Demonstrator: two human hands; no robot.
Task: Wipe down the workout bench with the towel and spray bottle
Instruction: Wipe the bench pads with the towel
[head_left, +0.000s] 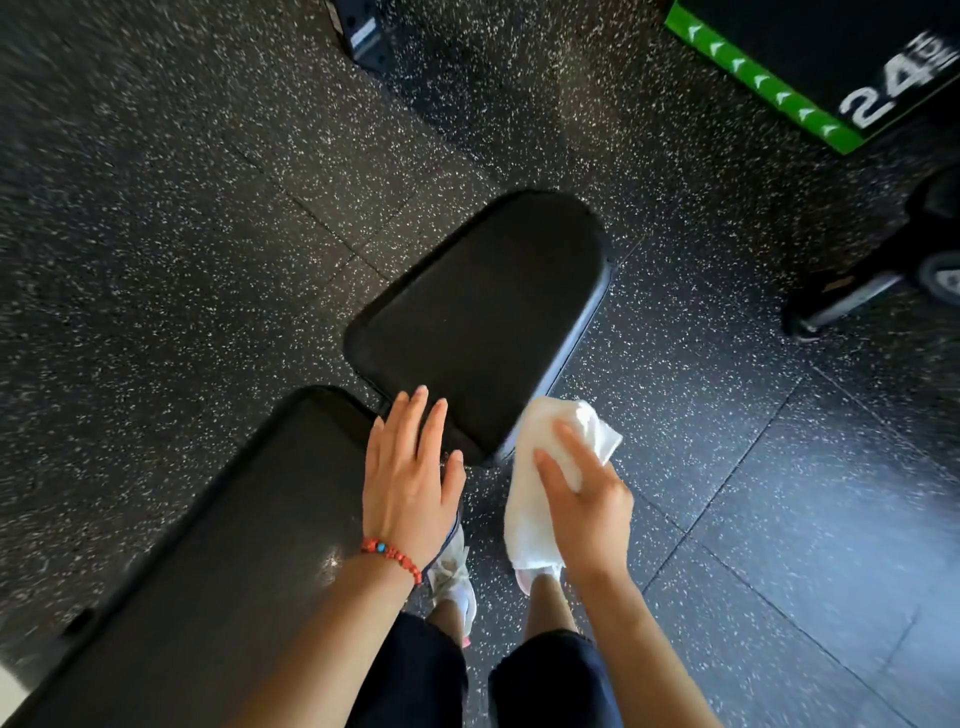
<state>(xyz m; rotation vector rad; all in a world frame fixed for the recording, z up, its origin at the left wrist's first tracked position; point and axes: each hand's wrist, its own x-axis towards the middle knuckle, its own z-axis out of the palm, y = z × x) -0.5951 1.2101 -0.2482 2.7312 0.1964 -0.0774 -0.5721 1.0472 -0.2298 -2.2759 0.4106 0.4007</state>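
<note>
Closest in, the person's legs in dark shorts and white sneakers (457, 577) are showing below both hands. The left hand (410, 483), wearing a red beaded bracelet (392, 553) at the wrist, is lying flat with fingers straight and spread, holding nothing, and resting on the near corner of the long black padded bench (218, 545) where the two pads meet. The right hand (587, 499) is gripping a white, soft cloth towel (535, 467), thumb and fingers curled around the bunched middle while the loose ends are hanging above and below the palm. That towel is sitting just right of the left hand, touching or nearly touching the near edge of the black rounded seat pad (483, 312) that is stretching away ahead of the fingertips.

The towel is looking light and floppy, so it is best held bunched in the palm, as it is now, to press flat on the vinyl. The padding is looking smooth and a bit glossy, probably slick once wet. No spray bottle is showing in view.

Farther out, the speckled black rubber floor (208, 208) is surrounding everything. Beyond the right hand, a metal frame with a small wheel (940, 273) is standing, and farthest off a black box with a green edge marked 24 (831, 67) is sitting.
</note>
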